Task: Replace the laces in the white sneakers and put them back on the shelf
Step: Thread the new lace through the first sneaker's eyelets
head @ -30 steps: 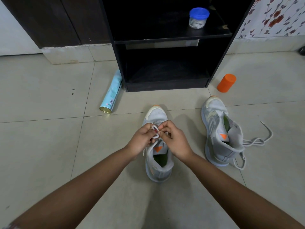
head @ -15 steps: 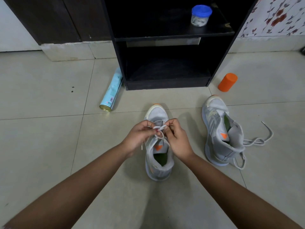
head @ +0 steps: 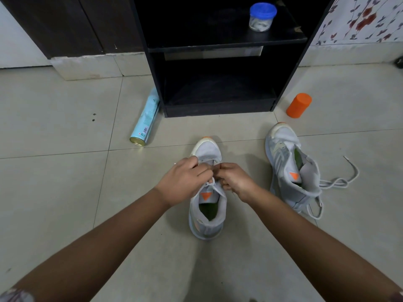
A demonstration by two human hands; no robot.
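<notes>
Left hand [head: 184,182]: the fingers are curled and pinch the white lace [head: 212,184] over the front part of the near sneaker [head: 207,223].
Right hand [head: 236,180]: also curled, it pinches the same lace from the other side.
Hands together: they are very close, the knuckles almost meet above the shoe.
Lace: a short piece shows between the hands and crosses down toward the tongue.
Near sneaker: pale grey-white with an orange toe edge, an orange triangle on the tongue and a green insole. It stands upright on the floor [head: 54,182], toe toward the shelf [head: 218,110].
Second sneaker [head: 287,171]: same colours, on the floor to the right of the first, well apart from the hands, its opening wide.
Loose lace [head: 340,182]: white, it trails from this shoe across the tile in loops.
Shelf: black and open, just behind the shoes.
Jar [head: 262,17]: clear with a blue lid, on the upper board.
Orange cylinder [head: 298,105]: on the floor, right of the shelf.
Spray can [head: 146,123]: light blue, lying on its side at the shelf's left corner.
</notes>
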